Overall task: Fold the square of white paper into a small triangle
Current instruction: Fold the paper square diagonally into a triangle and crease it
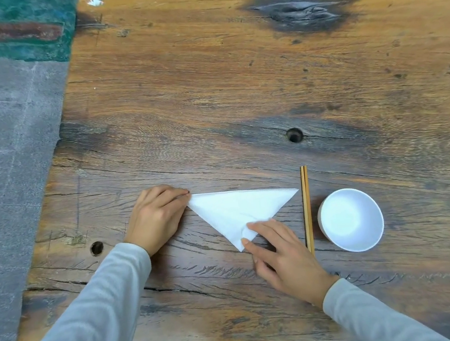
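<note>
The white paper lies on the wooden table folded into a wide triangle, long edge at the far side, point toward me. My left hand pinches the paper's left corner between thumb and fingers. My right hand rests with spread fingers on the near point, fingertips pressing the paper flat, a small flap of it lifted beside the fingers.
A pair of wooden chopsticks lies just right of the paper, pointing away from me. A white bowl stands to their right. The table's left edge drops to a grey floor. Two holes mark the wood.
</note>
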{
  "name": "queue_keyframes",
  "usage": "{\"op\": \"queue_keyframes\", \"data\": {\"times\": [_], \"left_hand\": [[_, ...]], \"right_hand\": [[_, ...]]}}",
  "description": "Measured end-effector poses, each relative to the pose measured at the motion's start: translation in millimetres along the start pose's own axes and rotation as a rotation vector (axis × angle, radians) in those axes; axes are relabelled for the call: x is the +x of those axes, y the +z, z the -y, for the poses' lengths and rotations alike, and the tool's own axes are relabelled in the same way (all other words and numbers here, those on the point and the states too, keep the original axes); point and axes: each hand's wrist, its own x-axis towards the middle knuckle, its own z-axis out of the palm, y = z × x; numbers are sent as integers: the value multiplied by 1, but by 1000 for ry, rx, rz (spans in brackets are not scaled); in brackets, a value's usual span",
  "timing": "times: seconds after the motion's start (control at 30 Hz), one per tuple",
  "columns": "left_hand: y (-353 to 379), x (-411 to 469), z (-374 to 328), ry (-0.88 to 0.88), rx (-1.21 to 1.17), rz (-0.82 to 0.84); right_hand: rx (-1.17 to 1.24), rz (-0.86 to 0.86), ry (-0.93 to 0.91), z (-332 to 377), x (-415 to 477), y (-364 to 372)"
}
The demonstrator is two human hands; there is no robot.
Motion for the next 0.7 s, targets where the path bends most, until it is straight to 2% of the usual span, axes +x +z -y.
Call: {"op": "queue_keyframes", "data": {"times": [0.1, 0.3, 0.47, 0.53, 0.6, 0.7], "left_hand": [[-2, 1, -7, -42, -15, 1], [-7, 4, -27, 66, -2, 89], [-9, 6, -48, -109, -56, 38], [-5, 11, -59, -192, -60, 46], [2, 15, -69, -252, -35, 77], [12, 15, -81, -265, 45, 154]], "right_hand": [[-6, -5, 2, 1, 0, -1], [6, -39, -12, 3, -2, -4], [60, -253, 86, 3, 22, -18], [38, -288, 152, 2, 39, -26], [-13, -272, 242, 4, 57, -32], [-72, -157, 349, 11, 77, -32]]}}
